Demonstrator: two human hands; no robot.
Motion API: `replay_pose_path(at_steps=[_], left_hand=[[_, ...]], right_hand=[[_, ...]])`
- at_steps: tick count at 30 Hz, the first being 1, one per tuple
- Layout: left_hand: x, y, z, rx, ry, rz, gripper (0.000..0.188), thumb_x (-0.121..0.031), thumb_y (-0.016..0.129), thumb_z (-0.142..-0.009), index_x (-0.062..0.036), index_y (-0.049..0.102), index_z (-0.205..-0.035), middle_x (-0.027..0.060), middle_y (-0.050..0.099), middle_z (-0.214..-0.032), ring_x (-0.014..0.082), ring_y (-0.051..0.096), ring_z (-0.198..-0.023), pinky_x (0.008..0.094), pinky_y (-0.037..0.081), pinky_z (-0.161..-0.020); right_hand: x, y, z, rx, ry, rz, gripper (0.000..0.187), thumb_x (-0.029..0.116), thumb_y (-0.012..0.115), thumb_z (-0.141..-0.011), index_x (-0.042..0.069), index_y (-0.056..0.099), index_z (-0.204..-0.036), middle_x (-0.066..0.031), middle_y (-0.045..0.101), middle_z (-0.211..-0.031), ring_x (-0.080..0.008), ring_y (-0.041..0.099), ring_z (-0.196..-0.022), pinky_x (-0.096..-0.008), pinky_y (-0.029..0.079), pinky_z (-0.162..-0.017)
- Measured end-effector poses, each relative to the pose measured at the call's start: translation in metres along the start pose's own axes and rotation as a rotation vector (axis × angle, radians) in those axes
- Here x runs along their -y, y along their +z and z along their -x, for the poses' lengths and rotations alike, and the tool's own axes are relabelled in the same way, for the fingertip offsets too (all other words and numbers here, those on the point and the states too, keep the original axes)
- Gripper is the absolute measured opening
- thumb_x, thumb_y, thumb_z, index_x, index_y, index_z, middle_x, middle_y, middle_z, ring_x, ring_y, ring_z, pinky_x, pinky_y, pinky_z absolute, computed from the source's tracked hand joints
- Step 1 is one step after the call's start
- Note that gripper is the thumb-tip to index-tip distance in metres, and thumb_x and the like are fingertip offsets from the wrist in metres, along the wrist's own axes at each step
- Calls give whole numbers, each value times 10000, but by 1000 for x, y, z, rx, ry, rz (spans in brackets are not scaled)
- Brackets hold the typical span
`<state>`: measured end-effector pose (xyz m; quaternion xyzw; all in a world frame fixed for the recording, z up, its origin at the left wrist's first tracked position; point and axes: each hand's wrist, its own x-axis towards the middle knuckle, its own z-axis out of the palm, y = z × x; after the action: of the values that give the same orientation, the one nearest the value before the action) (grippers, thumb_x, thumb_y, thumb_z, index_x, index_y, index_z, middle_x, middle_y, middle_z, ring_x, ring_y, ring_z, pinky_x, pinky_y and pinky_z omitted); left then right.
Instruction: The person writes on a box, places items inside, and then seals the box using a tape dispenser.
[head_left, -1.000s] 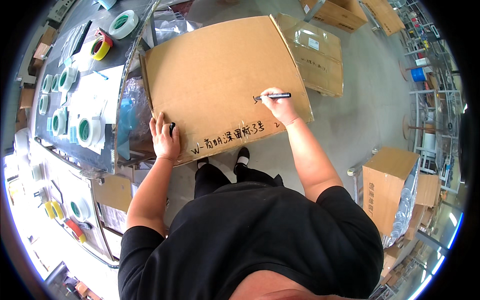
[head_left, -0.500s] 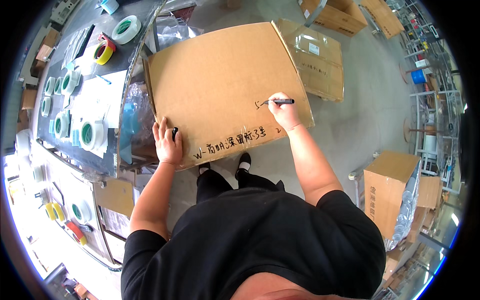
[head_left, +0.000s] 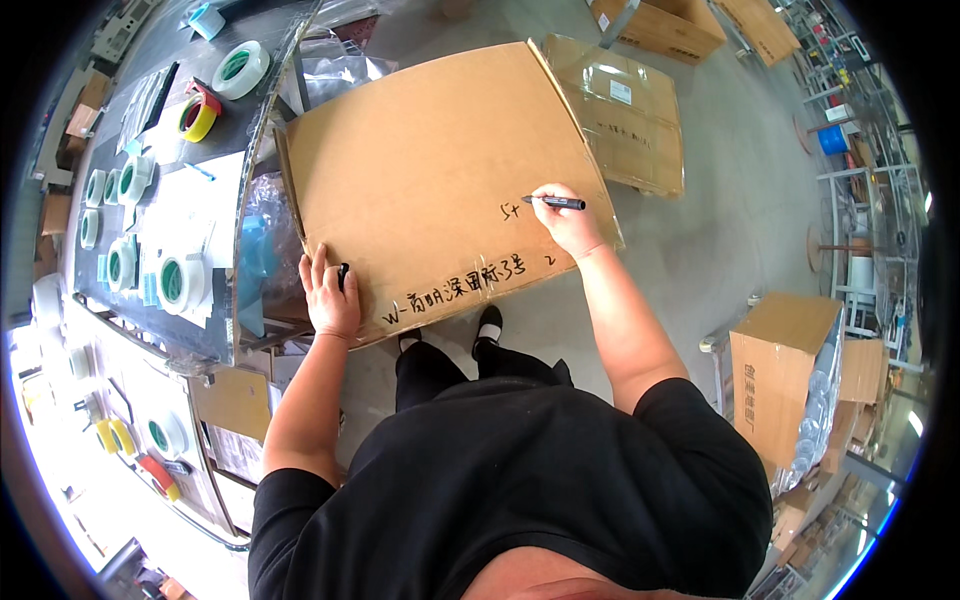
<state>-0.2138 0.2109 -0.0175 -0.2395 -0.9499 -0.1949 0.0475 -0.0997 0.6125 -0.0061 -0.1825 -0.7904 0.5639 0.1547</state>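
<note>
A large cardboard box (head_left: 430, 145) lies in front of me, with black handwriting along its near edge and a few fresh strokes near its right side. My right hand (head_left: 570, 225) grips a black marker (head_left: 566, 203), its tip close to the fresh strokes. Toward the box's near left corner my left hand (head_left: 333, 305) rests on the cardboard, fingers stretched out. A small black piece, which looks like the marker cap (head_left: 343, 275), is held between its thumb and index finger.
To the left stands a dark workbench (head_left: 200, 165) with several tape rolls (head_left: 181, 283) and a red-and-yellow tape dispenser (head_left: 199, 117). Another taped carton (head_left: 630, 125) sits beyond the box on the right. An open carton (head_left: 775, 375) with clear plastic stands at lower right.
More marker strokes have appeared to the right of the first one. My right hand has stayed near them with the marker. The view has shifted slightly.
</note>
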Motion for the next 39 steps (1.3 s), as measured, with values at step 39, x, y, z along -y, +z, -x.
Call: replay_pose_path(at_steps=[39], left_hand=[[0,0,0,-20,-1,18,239,-211,586,-904,10,577,-996,164,398,-1463,479,267,-1367,503,272,-1125]], right_hand=[[-10,-24,-9,-64,-9,16,85,145,667,-836,73,643,-874,0,612,-706,-96,554,-644,-272,458,-599]])
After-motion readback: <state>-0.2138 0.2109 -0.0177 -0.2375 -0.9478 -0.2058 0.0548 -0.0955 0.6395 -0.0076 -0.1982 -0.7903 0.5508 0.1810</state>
